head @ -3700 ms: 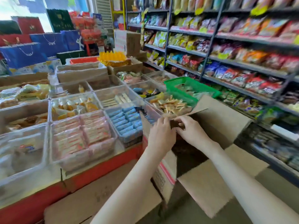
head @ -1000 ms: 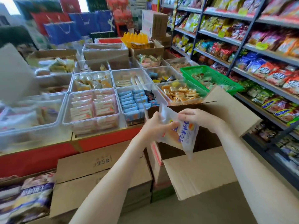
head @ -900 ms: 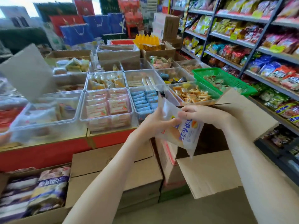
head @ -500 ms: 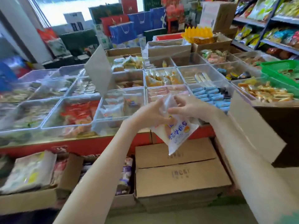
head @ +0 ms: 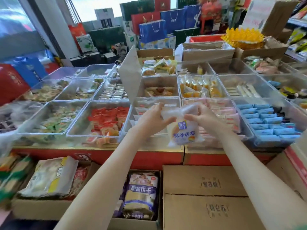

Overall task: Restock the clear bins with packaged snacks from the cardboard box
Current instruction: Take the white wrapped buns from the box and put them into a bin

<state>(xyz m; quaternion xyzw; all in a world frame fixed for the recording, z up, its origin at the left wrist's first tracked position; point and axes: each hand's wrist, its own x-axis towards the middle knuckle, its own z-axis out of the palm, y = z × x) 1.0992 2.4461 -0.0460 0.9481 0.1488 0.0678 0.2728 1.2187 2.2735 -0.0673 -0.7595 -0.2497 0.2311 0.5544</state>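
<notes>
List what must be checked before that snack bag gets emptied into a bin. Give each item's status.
1. Two-handed hold: ok. The left hand and right hand both pinch the top of the snack bag.
2. Bag opened: cannot tell. Its top is bunched in the fingers and blurred.
3. Bag over one bin: cannot tell. It hangs in front of the divide between the white-packet bin and the pink-packet bin.
4. Room in the white-packet bin: ok. It looks only partly filled.
5. Upright grey card clear of the hands: ok. It stands to their left.
</notes>
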